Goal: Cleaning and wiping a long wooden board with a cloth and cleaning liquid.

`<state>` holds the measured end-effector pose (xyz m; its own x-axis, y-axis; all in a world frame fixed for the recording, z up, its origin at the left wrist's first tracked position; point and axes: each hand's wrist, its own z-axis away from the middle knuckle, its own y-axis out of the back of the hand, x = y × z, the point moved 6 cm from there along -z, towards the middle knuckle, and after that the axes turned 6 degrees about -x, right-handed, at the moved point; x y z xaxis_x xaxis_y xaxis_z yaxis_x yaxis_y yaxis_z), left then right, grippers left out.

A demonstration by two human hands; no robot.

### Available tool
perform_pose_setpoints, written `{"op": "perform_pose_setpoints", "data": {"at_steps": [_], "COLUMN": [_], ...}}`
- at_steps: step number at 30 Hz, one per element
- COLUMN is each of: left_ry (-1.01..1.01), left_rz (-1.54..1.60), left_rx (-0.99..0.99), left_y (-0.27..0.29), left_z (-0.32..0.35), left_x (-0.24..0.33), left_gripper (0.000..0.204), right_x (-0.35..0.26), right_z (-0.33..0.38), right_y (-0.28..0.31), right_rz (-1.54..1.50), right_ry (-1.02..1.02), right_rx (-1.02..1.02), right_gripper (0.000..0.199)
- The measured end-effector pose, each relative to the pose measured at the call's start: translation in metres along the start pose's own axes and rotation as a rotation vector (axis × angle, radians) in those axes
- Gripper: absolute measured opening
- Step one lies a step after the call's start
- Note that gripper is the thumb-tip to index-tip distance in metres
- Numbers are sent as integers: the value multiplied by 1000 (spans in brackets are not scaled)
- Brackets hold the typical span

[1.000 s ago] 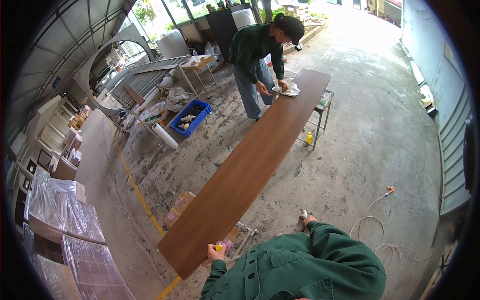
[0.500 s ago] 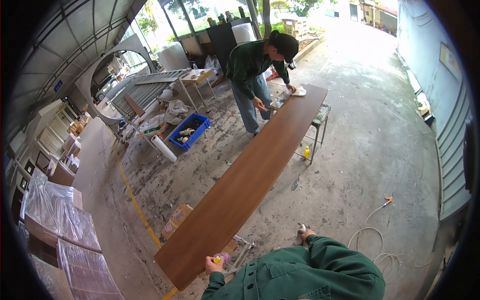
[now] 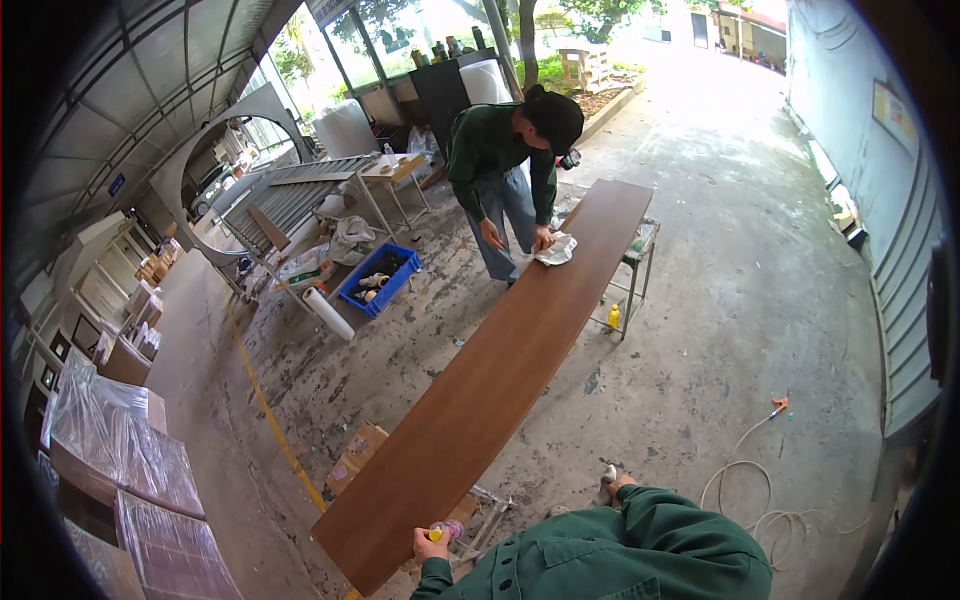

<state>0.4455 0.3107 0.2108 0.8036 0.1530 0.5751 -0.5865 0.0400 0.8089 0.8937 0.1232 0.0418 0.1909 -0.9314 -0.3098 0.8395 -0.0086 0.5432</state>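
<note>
A long brown wooden board (image 3: 500, 370) lies on metal stands and runs from me toward a co-worker. My left hand (image 3: 430, 546) is at the board's near end, closed around a small bottle (image 3: 445, 530) with a yellow cap. My right sleeve ends near a pale grey thing (image 3: 608, 482) to the right of the board, and the hand itself is hard to make out. At the far end a co-worker in green (image 3: 495, 160) bends over the board with one hand pressing a white cloth (image 3: 556, 248) on it.
A blue crate (image 3: 380, 282) and a white roll (image 3: 328, 313) sit on the stained concrete to the left. Cardboard boxes (image 3: 355, 458) lie under the board's near end. A pale hose (image 3: 755, 480) coils on the right. Plastic-wrapped stacks (image 3: 130, 470) stand at the left.
The co-worker's cloth has moved along the board from its far end toward me. My left hand stays at the near end with the bottle.
</note>
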Motion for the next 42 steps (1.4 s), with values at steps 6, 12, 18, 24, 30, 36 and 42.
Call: {"op": "perform_pose_setpoints", "data": {"at_steps": [6, 12, 18, 24, 30, 36, 42], "left_ry": [-19, 3, 41, -16, -60, -40, -32], "left_rz": [12, -10, -25, -1, 55, 5, -7], "left_rx": [-11, 6, -12, 21, 28, 32, 45], "left_y": [0, 0, -2, -1, -5, -8, -9], "left_z": [0, -1, -1, 0, 0, -2, -2], "left_x": [5, -4, -5, -3, -8, -8, -14], "left_gripper": [40, 40, 41, 41, 41, 40, 40], "right_x": [3, -6, -12, -13, -18, -18, -22], "right_z": [-13, -1, 5, 2, 8, 6, 12], "right_y": [-4, -1, 3, 6, 8, 13, 14], "right_rz": [18, 38, 38, 34, 25, 33, 23], "right_ry": [19, 6, 30, 38, 26, 51, 83], "right_rx": [-25, -31, -52, -24, -36, -17, -14], "right_gripper": [54, 51, 49, 50, 51, 45, 47]}}
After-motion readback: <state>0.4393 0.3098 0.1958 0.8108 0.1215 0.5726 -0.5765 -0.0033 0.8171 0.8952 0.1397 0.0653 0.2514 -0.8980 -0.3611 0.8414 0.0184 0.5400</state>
